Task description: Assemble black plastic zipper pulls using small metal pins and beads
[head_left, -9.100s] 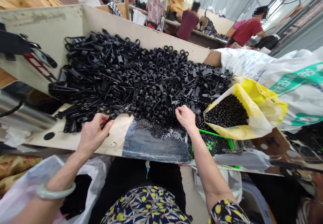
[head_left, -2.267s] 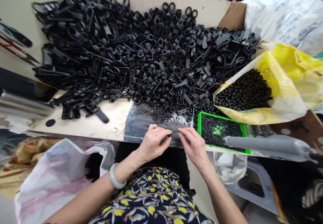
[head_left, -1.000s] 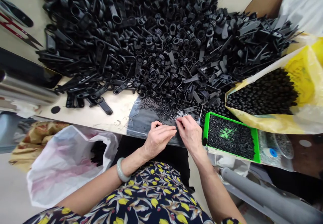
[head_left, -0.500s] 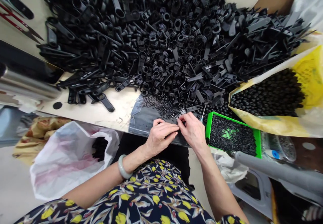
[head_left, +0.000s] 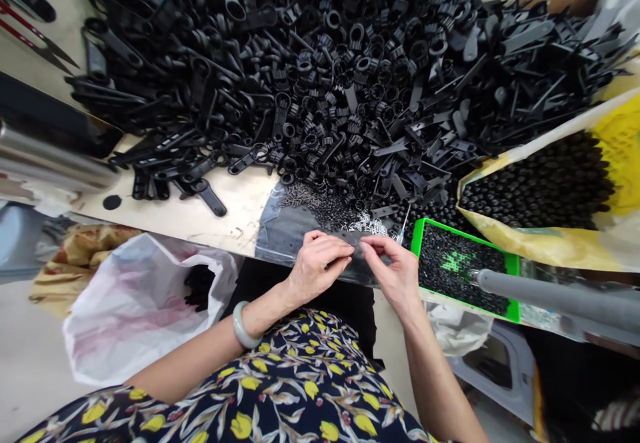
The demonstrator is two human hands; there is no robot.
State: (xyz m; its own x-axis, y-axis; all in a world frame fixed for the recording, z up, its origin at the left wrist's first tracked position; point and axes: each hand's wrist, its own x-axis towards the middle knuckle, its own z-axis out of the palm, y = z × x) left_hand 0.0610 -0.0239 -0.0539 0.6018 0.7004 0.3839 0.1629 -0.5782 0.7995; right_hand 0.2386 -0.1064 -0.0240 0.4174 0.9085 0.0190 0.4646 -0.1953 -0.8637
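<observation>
My left hand is closed at the front edge of the worktop, its fingers bent and pressed together around something too small or hidden to make out. Just to its right, my right hand pinches thumb against forefinger; whatever lies between those tips cannot be told. A small gap separates the two hands. Right behind them lie small silvery metal pins on a dark mat. Beside the pins is a thin screwdriver-like tool. Tiny black parts are heaped farther back on the mat.
A large pile of black plastic parts covers the worktop. At right stand a green tray of small black pieces, a yellow-white bag of black rods and a grey bar. A white bag hangs at left; scissors lie far left.
My right hand has drawn back to the right from my left hand, uncovering more of the silvery pins. The left hand has stayed nearly in place. The view has shifted slightly.
</observation>
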